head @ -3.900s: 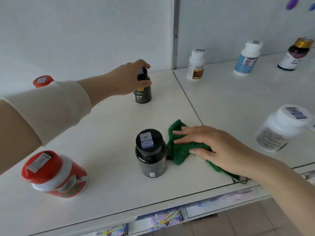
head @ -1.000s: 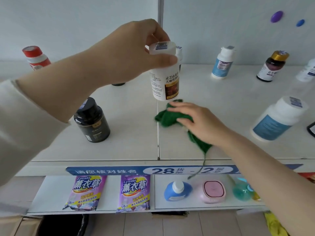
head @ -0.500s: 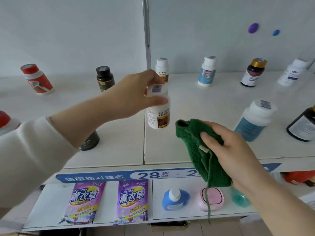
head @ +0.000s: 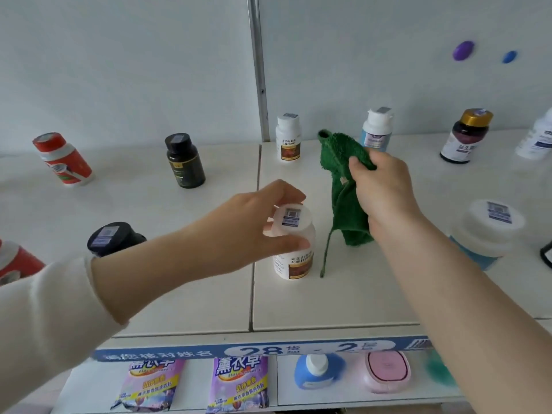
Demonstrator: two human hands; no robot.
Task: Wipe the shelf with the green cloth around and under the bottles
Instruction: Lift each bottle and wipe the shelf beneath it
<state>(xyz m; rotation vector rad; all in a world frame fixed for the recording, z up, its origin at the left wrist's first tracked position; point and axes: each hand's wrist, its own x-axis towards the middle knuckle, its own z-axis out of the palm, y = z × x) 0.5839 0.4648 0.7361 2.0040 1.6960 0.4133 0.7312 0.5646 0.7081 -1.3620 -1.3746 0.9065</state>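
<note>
While the left hand is gripping the cap of a white bottle standing upright on the shelf near the front edge, the right hand is closing around the green cloth just to the right of it. This cloth is hanging from the fist above the shelf, with a thin strand trailing down beside the white bottle. Farther back, a second white bottle and a black bottle are standing apart.

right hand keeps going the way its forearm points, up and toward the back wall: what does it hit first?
Probably the blue-labelled white bottle behind the right hand and green cloth; depth is unclear.
</note>
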